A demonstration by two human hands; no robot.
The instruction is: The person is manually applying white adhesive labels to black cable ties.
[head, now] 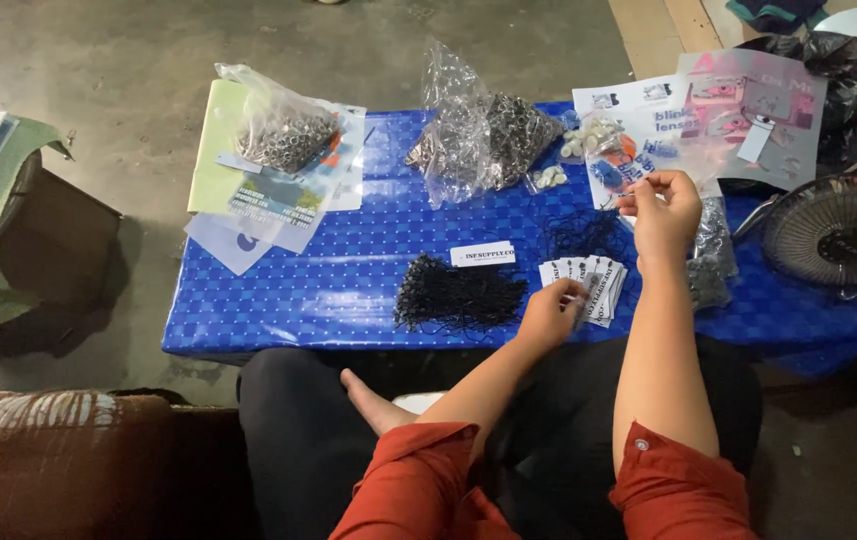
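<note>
My left hand rests on the low blue checkered table and pinches the near edge of a fanned stack of white paper tags. My right hand is raised above the table's right part, fingers pinched on a thin black string that trails toward a loose tangle of black strings. A bundle of black strings lies left of the tags. One single white tag lies above that bundle.
Two clear bags of small metal rings sit at the table's back, on papers and beside small bags of white beads. A fan stands at the right, a dark stool at the left.
</note>
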